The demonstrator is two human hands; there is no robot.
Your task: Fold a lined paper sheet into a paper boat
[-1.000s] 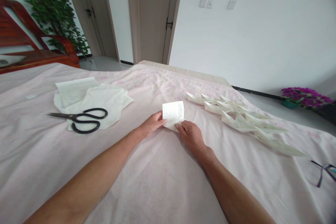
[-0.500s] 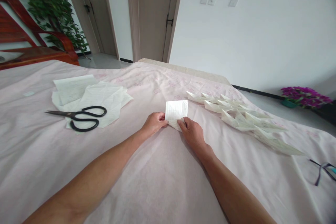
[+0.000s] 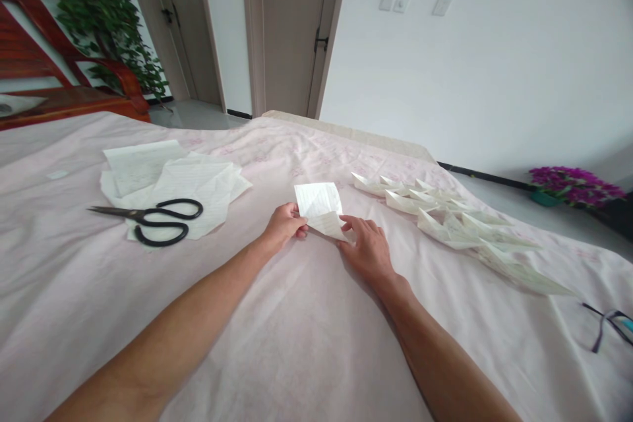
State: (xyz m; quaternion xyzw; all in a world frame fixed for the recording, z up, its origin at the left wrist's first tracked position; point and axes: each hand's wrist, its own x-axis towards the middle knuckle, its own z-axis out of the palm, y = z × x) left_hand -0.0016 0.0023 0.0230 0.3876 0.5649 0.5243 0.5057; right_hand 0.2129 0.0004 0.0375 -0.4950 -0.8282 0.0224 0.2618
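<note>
A small lined sheet of paper [image 3: 319,199], folded with a flap along its lower edge, is held over the middle of the cloth. My left hand [image 3: 285,225] pinches its left edge between thumb and fingers. At the lower right corner, my right hand [image 3: 368,247] has its thumb and index finger around the flap, in a looser grip. Right of the hands stand several folded paper boats [image 3: 448,227] in rows. To the left, a pair of black-handled scissors [image 3: 148,216] lies on a pile of loose lined paper sheets [image 3: 198,181].
A pale pink floral cloth [image 3: 297,330] with wrinkles covers the surface. Eyeglasses [image 3: 610,323] lie at the right edge. Beyond are a wooden bench [image 3: 119,76], a green plant [image 3: 99,20], doors [image 3: 289,33] and purple flowers [image 3: 576,186].
The folded paper has shifted left and tilted, with its flap now more visible. My left hand has moved slightly left, and my right fingers have loosened and spread at the corner.
</note>
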